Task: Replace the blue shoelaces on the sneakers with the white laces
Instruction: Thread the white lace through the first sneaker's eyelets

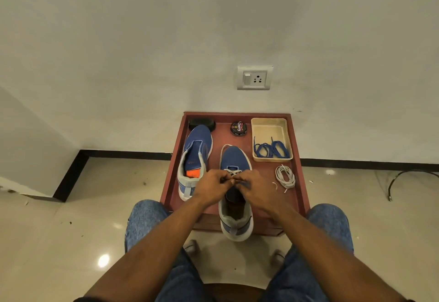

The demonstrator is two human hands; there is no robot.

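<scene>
Near sneaker (235, 166), heel overhanging the red bench (299, 178): left hand (212, 185) and right hand (255, 189) pinch white lace (234, 172) ends at mid-eyelets. Advice: keep both ends even, pull snug each crossing. Spare white lace coil (285, 176) lies right. Unlaced sneaker (196, 156) left. Blue laces (272, 149) in tray (270, 124) beyond.

Home room; tiled floor (71, 230); wall socket (254, 78)

All I see of myself: bare forearms with no sleeves, left hand (212, 184) and right hand (255, 190) bare too, faded blue jeans (147, 223) below them.
</scene>
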